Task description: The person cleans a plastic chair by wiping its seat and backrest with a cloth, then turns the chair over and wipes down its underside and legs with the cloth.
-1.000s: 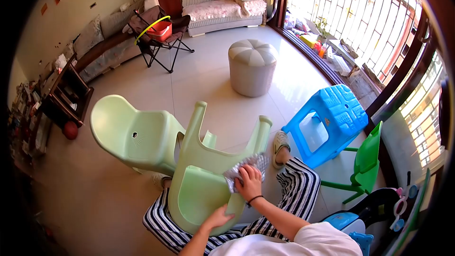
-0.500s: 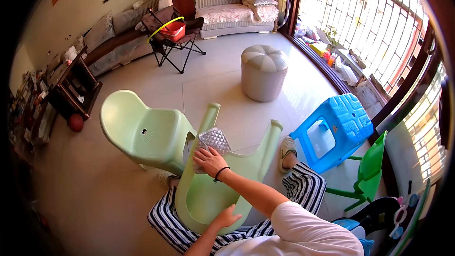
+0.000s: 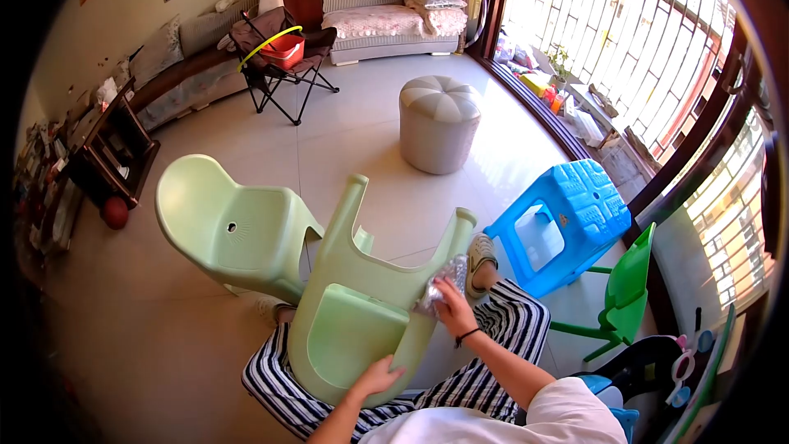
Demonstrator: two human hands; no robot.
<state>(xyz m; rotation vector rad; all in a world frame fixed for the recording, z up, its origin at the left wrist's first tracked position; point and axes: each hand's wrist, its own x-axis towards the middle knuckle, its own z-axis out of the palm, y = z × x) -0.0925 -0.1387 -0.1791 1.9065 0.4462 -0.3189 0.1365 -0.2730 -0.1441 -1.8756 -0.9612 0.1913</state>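
A light green plastic chair (image 3: 362, 263) lies tipped across my lap, its legs pointing away from me. My left hand (image 3: 380, 378) grips the edge of this chair near my body. My right hand (image 3: 450, 306) holds a silvery quilted cloth (image 3: 444, 279) against the chair's right side, close to a leg. The cloth is partly hidden under the fingers. Just beyond, to the left, a second light green chair (image 3: 238, 226) stands upright on the floor.
A blue stool (image 3: 567, 222) and a green chair (image 3: 629, 288) stand at the right. Farther off are a round pouf (image 3: 440, 127), a folding chair with a red basket (image 3: 283, 51), and a sofa (image 3: 390, 25). A red ball (image 3: 114, 213) lies at the left.
My right hand and the cloth have moved from the chair's left leg across to its right side. My left hand stays at the near edge. The view has shifted slightly.
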